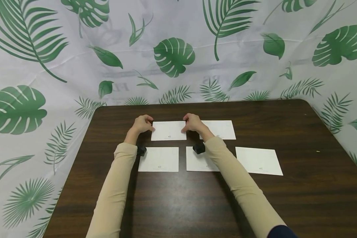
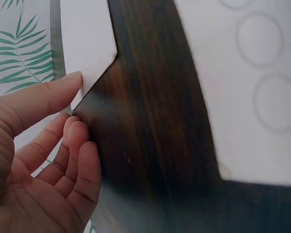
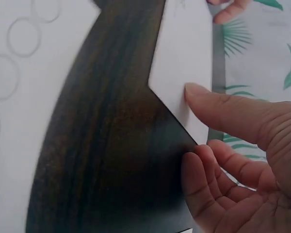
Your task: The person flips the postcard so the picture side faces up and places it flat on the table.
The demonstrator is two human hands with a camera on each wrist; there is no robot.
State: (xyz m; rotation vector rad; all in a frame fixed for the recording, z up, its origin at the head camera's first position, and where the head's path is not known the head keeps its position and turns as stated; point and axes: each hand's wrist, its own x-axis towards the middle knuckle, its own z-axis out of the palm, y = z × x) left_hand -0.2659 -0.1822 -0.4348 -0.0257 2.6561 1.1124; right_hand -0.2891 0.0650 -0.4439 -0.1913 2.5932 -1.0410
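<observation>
A white card (image 1: 168, 130) with a small grey mark near its lower edge is at the back of the dark wooden table (image 1: 172, 201). My left hand (image 1: 142, 124) pinches its left edge; in the left wrist view the thumb (image 2: 53, 94) lies on top and the fingertips sit at the edge. On the opposite edge my right hand (image 1: 193, 123) holds the card the same way, its thumb (image 3: 223, 109) pressing the face. Both wrist views show the card (image 2: 85, 39) between thumb and fingers. Whether it touches the table, I cannot tell.
Right of the held card lies another white card (image 1: 221, 129), partly behind my right hand. Nearer me are three more: a left card (image 1: 158, 162), a middle card (image 1: 196, 163) partly under my right arm, and a right card (image 1: 260, 162). A leaf-patterned cloth (image 1: 178, 86) hangs behind the table.
</observation>
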